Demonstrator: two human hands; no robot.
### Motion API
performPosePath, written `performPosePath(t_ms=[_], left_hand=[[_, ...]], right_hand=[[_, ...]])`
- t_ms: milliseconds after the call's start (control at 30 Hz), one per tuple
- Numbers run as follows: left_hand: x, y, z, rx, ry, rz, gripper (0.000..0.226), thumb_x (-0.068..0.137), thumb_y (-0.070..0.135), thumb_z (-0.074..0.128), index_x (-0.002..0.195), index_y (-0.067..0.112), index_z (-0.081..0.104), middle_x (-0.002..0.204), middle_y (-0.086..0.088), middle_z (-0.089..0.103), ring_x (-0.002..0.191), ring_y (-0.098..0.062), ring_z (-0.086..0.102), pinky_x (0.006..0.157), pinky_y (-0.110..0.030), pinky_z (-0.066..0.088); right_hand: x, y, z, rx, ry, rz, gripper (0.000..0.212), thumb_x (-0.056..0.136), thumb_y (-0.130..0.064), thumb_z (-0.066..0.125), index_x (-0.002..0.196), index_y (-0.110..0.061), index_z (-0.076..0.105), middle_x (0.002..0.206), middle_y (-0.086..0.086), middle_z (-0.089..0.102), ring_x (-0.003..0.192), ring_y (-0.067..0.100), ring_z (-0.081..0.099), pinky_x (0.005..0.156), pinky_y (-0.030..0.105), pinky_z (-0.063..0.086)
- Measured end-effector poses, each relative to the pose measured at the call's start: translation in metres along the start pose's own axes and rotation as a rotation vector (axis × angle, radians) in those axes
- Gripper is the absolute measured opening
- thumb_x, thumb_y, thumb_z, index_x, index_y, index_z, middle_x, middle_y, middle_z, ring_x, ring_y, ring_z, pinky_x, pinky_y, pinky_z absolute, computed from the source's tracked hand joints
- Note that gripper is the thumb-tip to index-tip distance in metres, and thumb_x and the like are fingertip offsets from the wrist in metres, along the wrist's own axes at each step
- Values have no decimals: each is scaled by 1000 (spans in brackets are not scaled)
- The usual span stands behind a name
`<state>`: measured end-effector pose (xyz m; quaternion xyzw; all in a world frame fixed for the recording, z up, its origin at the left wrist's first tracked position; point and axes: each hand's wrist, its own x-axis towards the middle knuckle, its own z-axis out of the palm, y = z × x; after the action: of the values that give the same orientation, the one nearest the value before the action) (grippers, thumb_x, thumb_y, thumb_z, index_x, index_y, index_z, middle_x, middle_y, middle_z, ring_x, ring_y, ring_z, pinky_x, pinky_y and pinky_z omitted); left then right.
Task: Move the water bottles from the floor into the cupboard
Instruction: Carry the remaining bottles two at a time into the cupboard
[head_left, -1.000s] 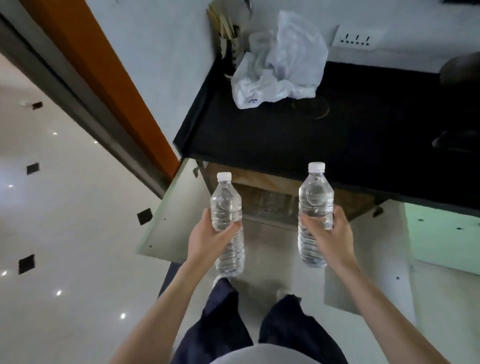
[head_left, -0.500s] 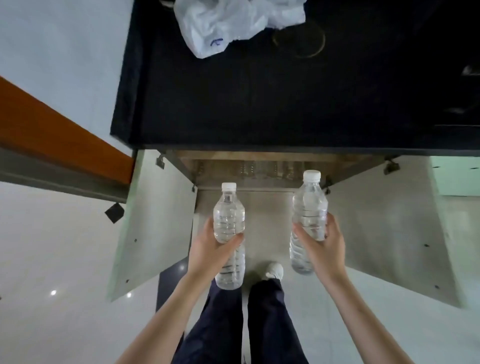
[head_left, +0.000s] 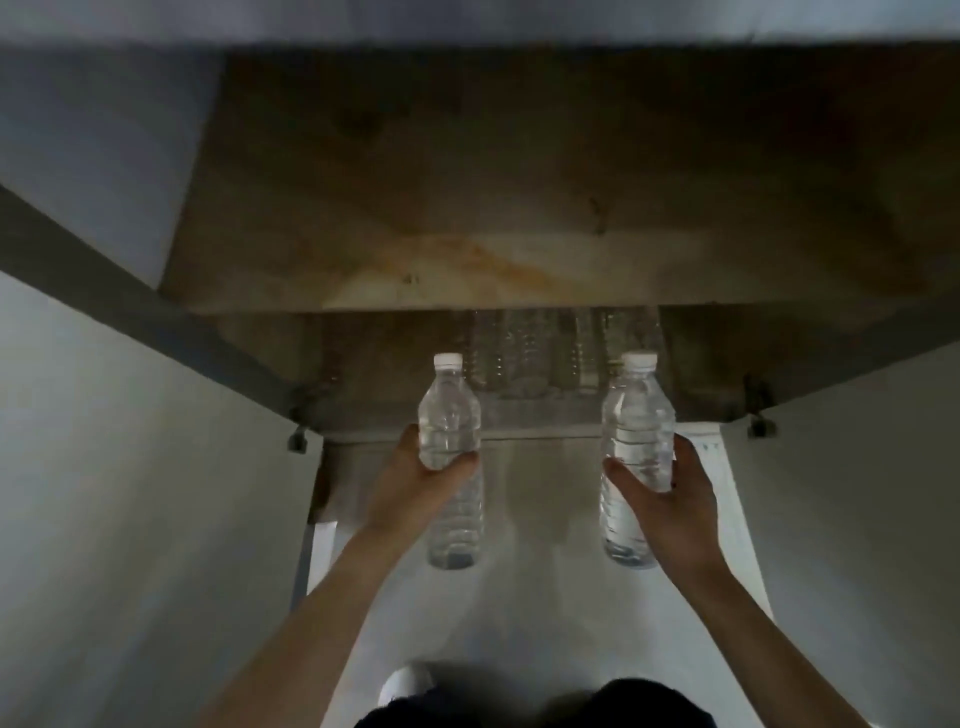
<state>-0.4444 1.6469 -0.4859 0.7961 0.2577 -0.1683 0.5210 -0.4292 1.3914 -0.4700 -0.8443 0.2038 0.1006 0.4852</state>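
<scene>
My left hand (head_left: 415, 480) grips a clear water bottle (head_left: 449, 415) with a white cap around its middle, held upright. My right hand (head_left: 670, 501) grips a second clear, white-capped bottle (head_left: 636, 421) the same way. Both bottles hang in front of the open cupboard (head_left: 363, 374), just before its front edge. Inside, at the back of the dim shelf, several clear bottles (head_left: 524, 358) stand in a row.
The cupboard's two pale doors stand swung open, the left door (head_left: 156, 467) and the right door (head_left: 857, 493) flanking my arms. A brown stained underside of the counter (head_left: 519, 208) hangs overhead. My dark trousers and a white shoe (head_left: 405, 686) show at the bottom over pale floor.
My head has dropped below the counter, so the view now looks into the cupboard. Both hands carried their bottles forward toward the opening; the countertop and plastic bag left the view.
</scene>
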Motion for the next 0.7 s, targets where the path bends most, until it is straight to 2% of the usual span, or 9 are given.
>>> performPosePath(t_ms=[67, 100, 233, 333, 400, 433, 533, 633, 700], left_hand=[[45, -30, 19, 11, 23, -6, 34, 76, 53, 73, 104, 39, 59, 85, 15, 72, 76, 0, 68, 66, -23, 50], [65, -42, 28, 30, 56, -3, 34, 74, 54, 74, 101, 39, 60, 82, 16, 72, 76, -2, 68, 66, -24, 49], [141, -74, 56, -81, 111, 125, 30, 73, 42, 80, 98, 34, 65, 80, 15, 73, 76, -3, 69, 73, -29, 53], [182, -84, 67, -151, 111, 219, 36, 65, 47, 78, 97, 32, 68, 83, 13, 75, 78, -6, 72, 78, -37, 58], [200, -82, 69, -172, 118, 233, 36, 66, 49, 78, 97, 32, 69, 84, 12, 75, 78, -8, 72, 78, -38, 58], [206, -79, 70, -179, 109, 241, 31, 70, 45, 78, 96, 30, 70, 84, 11, 75, 78, -9, 73, 77, -38, 59], [214, -54, 68, -180, 96, 278, 16, 79, 38, 76, 87, 24, 73, 79, 7, 76, 75, -10, 73, 69, -29, 57], [226, -26, 66, -130, 94, 278, 20, 81, 43, 74, 81, 24, 72, 73, 8, 74, 69, -8, 71, 57, -21, 48], [236, -15, 67, -43, 103, 257, 26, 79, 51, 72, 86, 26, 72, 79, 10, 72, 75, -9, 68, 59, -22, 46]], right_hand=[[34, 35, 30, 9, 18, -32, 52, 79, -33, 79, 123, -23, 54, 107, -9, 65, 94, 15, 64, 86, 27, 48], [50, 51, 43, 31, 17, -57, 51, 78, -34, 79, 122, -22, 56, 109, -6, 67, 96, 16, 65, 87, 32, 50], [112, 100, 89, 79, -2, -173, 45, 80, -37, 78, 118, -22, 58, 104, -7, 68, 93, 9, 66, 76, 26, 51], [153, 116, 111, 51, 60, -240, 43, 75, -43, 77, 107, -21, 62, 95, -4, 70, 82, 9, 68, 76, 26, 54], [171, 117, 117, 55, 69, -266, 31, 73, -40, 76, 94, -24, 62, 85, -5, 69, 68, 3, 68, 65, 13, 52], [176, 114, 118, 61, 67, -268, 28, 74, -38, 76, 93, -24, 61, 84, -4, 70, 66, 4, 68, 60, 10, 49], [186, 94, 113, 70, 76, -289, 31, 79, -39, 76, 99, -21, 61, 84, -4, 69, 73, 8, 67, 60, 15, 46], [201, 60, 110, 88, 50, -276, 20, 84, -42, 72, 96, -31, 61, 87, -14, 66, 78, 2, 62, 63, 18, 43], [212, 44, 112, 99, 28, -288, 13, 86, -41, 70, 92, -32, 64, 88, -14, 68, 82, 6, 65, 71, 25, 50]])
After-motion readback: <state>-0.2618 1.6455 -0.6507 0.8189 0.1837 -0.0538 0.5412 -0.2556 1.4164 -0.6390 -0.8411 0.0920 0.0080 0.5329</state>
